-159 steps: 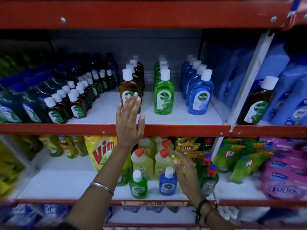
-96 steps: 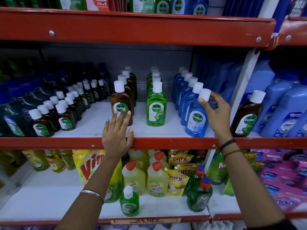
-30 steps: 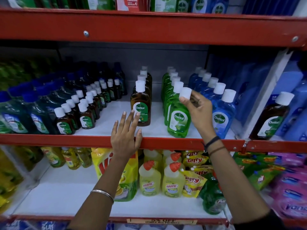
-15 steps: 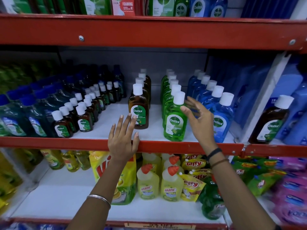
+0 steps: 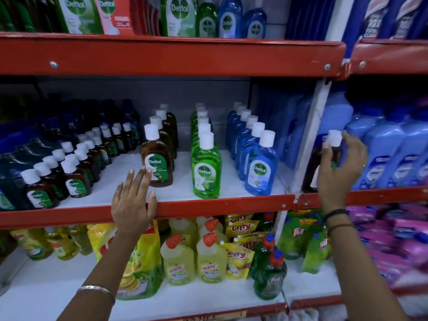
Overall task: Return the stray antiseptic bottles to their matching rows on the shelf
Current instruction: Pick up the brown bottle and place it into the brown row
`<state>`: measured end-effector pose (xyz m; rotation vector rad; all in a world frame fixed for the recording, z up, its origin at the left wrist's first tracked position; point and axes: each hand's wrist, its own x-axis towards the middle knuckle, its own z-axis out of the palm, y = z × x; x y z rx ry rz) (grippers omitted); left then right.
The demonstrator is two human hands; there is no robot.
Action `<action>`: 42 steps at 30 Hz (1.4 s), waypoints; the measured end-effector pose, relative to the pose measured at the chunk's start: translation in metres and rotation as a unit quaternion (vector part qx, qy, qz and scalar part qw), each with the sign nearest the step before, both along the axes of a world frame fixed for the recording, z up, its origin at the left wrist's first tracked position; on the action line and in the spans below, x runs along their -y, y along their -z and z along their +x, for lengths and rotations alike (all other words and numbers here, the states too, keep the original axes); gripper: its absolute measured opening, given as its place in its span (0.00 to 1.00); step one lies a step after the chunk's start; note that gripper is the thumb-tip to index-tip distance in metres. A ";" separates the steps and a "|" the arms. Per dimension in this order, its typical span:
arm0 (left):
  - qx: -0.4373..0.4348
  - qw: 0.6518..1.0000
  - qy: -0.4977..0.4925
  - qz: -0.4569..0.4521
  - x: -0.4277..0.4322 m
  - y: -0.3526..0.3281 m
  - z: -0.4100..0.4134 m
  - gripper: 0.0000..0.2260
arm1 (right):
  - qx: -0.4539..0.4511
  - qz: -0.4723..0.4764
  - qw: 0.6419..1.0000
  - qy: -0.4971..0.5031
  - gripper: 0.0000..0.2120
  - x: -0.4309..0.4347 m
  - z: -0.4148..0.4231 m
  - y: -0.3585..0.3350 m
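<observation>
Brown bottle (image 5: pixel 312 167) | now gripped at the cap by the right hand (image 5: pixel 340 165), which was at the green row (image 5: pixel 203 144) before | left hand (image 5: pixel 133 200) laid flat, fingers open, on the shelf edge (image 5: pixel 208 206) | last stray is judged ready to be moved.

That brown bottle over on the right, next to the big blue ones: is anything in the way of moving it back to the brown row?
The white upright post dividing the two shelf bays stands between the stray brown bottle, under the right hand, and the brown row. The blue row and green row also lie between, so it likely comes out forward first.

Head camera faces the red shelf (image 5: pixel 208 206) closely (single wide-angle view).
</observation>
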<state>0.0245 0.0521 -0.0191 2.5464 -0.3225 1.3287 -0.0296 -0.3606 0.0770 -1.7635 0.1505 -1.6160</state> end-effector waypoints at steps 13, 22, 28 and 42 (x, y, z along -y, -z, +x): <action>-0.016 1.000 -0.011 0.017 0.000 -0.001 -0.001 0.23 | -0.205 0.025 0.972 -0.107 0.19 0.052 -0.001 -0.022; -0.014 1.000 -0.011 0.012 0.001 0.000 -0.001 0.23 | -0.063 0.063 0.996 0.009 0.22 0.015 -0.019 -0.028; -0.021 1.000 -0.005 0.010 0.000 -0.001 -0.002 0.23 | -0.062 0.057 0.996 -0.042 0.20 -0.028 -0.043 -0.049; -0.064 0.998 -0.010 0.016 -0.049 -0.006 -0.005 0.24 | -0.084 0.078 0.925 -0.363 0.16 -0.206 -0.026 -0.062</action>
